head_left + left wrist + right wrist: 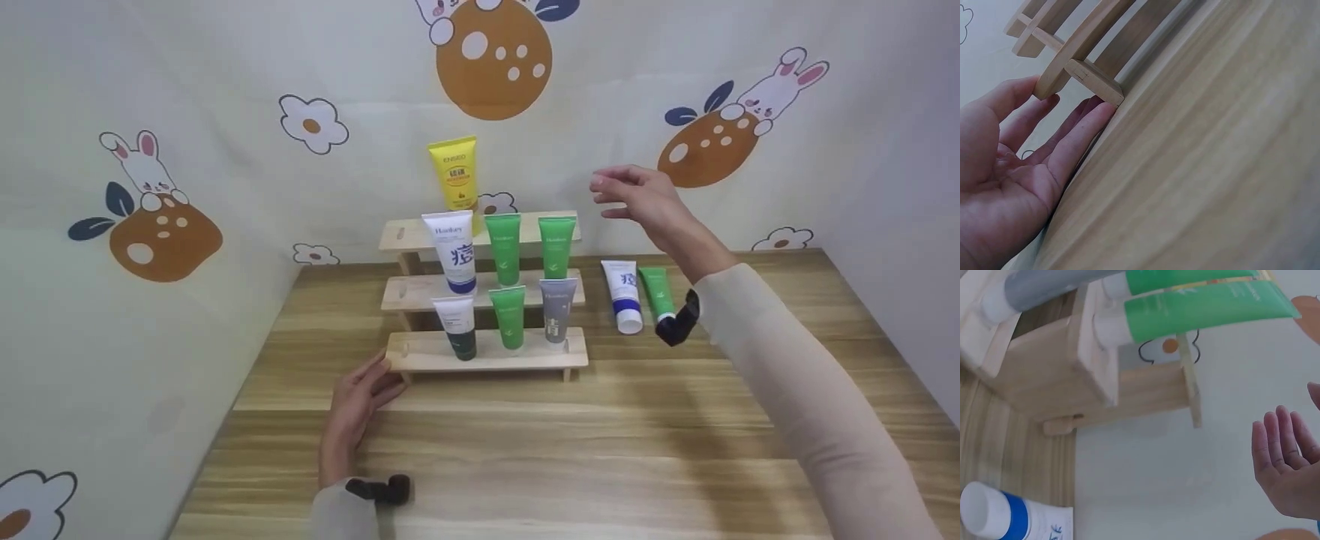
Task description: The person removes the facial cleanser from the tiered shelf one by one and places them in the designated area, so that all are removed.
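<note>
A three-tier wooden display stand (487,352) holds several squeeze tubes upright. At its lower left end, my left hand (356,401) grips the bottom board. In the left wrist view, thumb and fingers (1081,132) meet the board's end and the leg (1095,81). My right hand (637,199) hovers right of the top tier, holding nothing, its fingers loosely bent. On the top tier stands a yellow tube (457,176). The middle one bears a white-and-blue tube (454,251) and two green tubes (504,247); the bottom one, a white-and-dark-green tube (457,330), a green tube (510,319) and a grey tube (557,311).
A white-and-blue tube (622,296) and a green tube (658,292) lie on the wood-grain table (510,465), right of the stand. The right forearm reaches over that side. A printed cloth (360,60) hangs close behind the stand.
</note>
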Demonstrator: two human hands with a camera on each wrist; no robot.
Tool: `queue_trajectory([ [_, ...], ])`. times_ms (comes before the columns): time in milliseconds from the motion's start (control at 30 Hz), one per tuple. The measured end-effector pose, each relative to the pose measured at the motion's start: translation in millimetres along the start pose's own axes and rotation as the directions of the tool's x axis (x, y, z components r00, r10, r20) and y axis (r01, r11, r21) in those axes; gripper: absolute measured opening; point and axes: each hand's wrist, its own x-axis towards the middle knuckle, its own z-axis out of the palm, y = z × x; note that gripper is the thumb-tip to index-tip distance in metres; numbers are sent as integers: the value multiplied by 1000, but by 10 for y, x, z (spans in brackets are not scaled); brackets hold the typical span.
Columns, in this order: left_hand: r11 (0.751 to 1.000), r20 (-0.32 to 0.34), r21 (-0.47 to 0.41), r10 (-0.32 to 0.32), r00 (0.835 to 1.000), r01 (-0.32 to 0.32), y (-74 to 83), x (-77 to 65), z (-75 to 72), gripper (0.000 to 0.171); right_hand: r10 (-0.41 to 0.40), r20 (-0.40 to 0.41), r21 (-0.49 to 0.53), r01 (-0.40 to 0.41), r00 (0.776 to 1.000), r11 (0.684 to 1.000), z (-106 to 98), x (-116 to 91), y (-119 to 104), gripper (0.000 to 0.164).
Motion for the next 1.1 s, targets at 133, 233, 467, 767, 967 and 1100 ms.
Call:
queue_trajectory([
  [133, 1000, 2, -4, -3, 1000, 3, 2, -7, -1, 51, -18, 38, -14, 18, 999, 1000, 92, 2, -153, 63],
  [233, 1000, -1, -11, -4, 1000, 4, -1, -9, -6, 51, -43, 71, -44, 46, 997, 998, 169, 3, -277, 63],
  [467, 999, 4, -31, 15, 1000, -15, -11, -28, -6, 51, -85, 118, -70, 94, 989, 993, 351, 11, -536, 62],
  [767, 1000, 7, -17, 17, 1000, -17, -13, -11, -1, 48, -105, 153, 1, 106, 983, 994, 560, 14, -771, 58],
  [967, 1000, 13, -6, 3, 1000, -3, -9, -19, -7, 48, -69, 176, 26, 66, 982, 997, 702, 24, -874, 61],
  [1100, 1000, 12, -12, 6, 1000, -6, -8, -14, -6, 48, -45, 176, 36, 39, 983, 999, 782, 61, -917, 60],
])
